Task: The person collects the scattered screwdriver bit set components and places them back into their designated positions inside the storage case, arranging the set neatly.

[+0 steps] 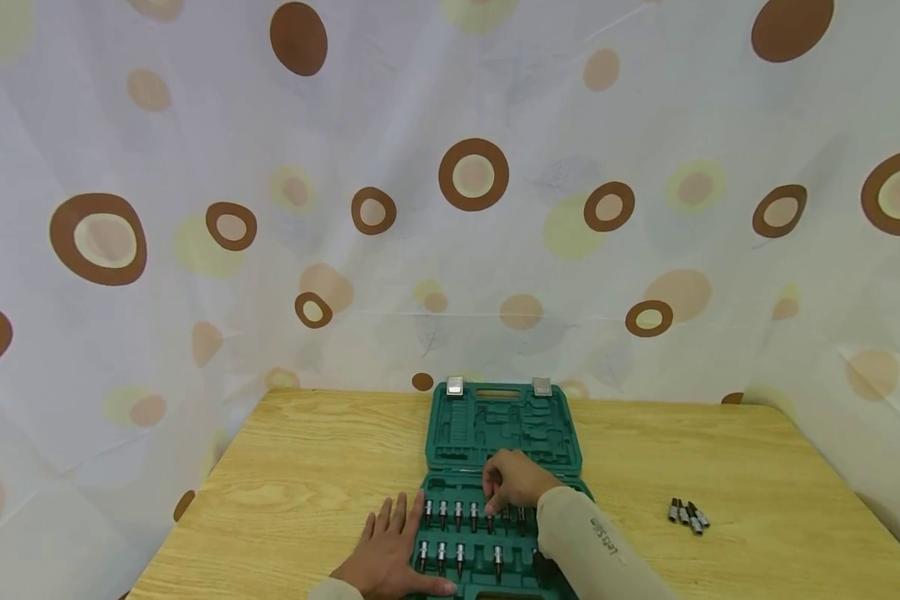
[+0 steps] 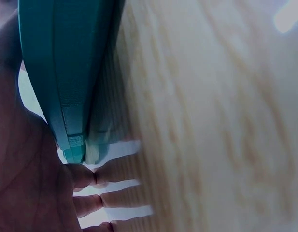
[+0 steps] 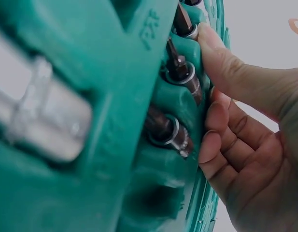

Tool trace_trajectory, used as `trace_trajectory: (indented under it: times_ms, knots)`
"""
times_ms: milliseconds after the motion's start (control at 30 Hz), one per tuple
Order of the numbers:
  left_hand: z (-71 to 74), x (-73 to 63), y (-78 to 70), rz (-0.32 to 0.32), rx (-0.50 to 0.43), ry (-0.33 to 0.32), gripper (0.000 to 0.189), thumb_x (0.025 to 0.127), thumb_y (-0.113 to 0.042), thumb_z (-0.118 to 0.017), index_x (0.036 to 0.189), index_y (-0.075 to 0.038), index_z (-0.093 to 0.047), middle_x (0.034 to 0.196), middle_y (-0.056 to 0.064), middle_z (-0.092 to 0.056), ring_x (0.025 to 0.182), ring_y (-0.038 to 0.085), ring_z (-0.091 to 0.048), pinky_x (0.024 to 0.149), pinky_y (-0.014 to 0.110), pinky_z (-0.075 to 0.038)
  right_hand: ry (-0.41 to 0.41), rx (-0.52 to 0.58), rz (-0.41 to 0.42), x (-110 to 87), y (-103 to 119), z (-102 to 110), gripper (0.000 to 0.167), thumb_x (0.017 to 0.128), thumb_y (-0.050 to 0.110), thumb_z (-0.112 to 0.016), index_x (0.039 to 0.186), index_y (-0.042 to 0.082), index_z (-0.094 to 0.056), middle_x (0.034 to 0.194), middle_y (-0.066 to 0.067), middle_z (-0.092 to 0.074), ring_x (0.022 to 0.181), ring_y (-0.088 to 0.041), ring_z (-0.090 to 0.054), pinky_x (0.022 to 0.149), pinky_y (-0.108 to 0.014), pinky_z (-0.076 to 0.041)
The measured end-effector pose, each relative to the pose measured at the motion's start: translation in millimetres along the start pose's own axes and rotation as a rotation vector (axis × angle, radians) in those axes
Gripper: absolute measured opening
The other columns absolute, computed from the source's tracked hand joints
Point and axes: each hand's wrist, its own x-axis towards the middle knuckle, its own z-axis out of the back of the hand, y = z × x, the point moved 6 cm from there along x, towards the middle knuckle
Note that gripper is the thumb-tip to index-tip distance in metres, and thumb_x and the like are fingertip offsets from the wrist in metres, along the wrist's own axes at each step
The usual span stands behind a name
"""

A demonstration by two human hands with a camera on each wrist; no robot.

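An open green tool case (image 1: 450, 485) lies on the table, its lid (image 1: 461, 446) leaning back. Silver bit sockets with dark tips stand in two rows in the lower half. My right hand (image 1: 521, 482) is over the upper row, pinching a bit socket (image 3: 192, 32) seated in its slot. The thumb tip lies on that socket's metal collar, and the other fingers curl beside the case edge. More bit sockets (image 3: 180, 72) sit in neighbouring slots. My left hand (image 1: 390, 546) rests along the case's left side, fingers spread, thumb over its front part.
Several loose bit sockets (image 1: 687, 515) lie in a small group on the wooden table (image 1: 307, 467), right of the case. Behind the table hangs a patterned curtain (image 1: 390, 267). A large silver socket (image 3: 47, 111) sits in the case close to the right wrist camera.
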Motion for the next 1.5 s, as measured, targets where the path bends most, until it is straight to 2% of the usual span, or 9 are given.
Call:
trace_trajectory:
  times_ms: [333, 1167, 1500]
  knots:
    - [1.2, -0.4, 0.6, -0.003, -0.024, -0.001, 0.117, 0.074, -0.072, -0.065, 0.156, -0.010, -0.009, 0.157, 0.023, -0.016, 0.143, 0.046, -0.013, 0.110, 0.064, -0.014, 0.021, 0.037, -0.004, 0.5, 0.3, -0.7, 0.014, 0.079, 0.000, -0.077, 0.075, 0.006, -0.065, 0.061, 0.000, -0.052, 0.056, -0.015, -0.046, 0.056, -0.033, -0.042]
    - [2.3, -0.6, -0.8, 0.014, -0.011, 0.000, 0.118, 0.072, -0.075, -0.064, 0.157, -0.013, -0.008, 0.157, 0.021, -0.016, 0.143, 0.046, -0.013, 0.111, 0.063, -0.013, 0.013, 0.068, 0.006, -1.8, -0.6, -1.8, 0.015, 0.079, -0.002, -0.076, 0.079, 0.007, -0.064, 0.064, -0.002, -0.052, 0.058, -0.016, -0.048, 0.058, -0.033, -0.044]
    - [1.2, 0.0, 0.3, 0.011, -0.019, -0.006, 0.119, 0.072, -0.075, -0.064, 0.156, -0.013, -0.009, 0.157, 0.022, -0.017, 0.143, 0.046, -0.014, 0.111, 0.063, -0.013, 0.046, 0.083, 0.030, -5.8, -1.0, 0.4, 0.013, 0.081, 0.005, -0.077, 0.085, 0.007, -0.065, 0.070, -0.002, -0.055, 0.063, -0.017, -0.049, 0.058, -0.032, -0.042]
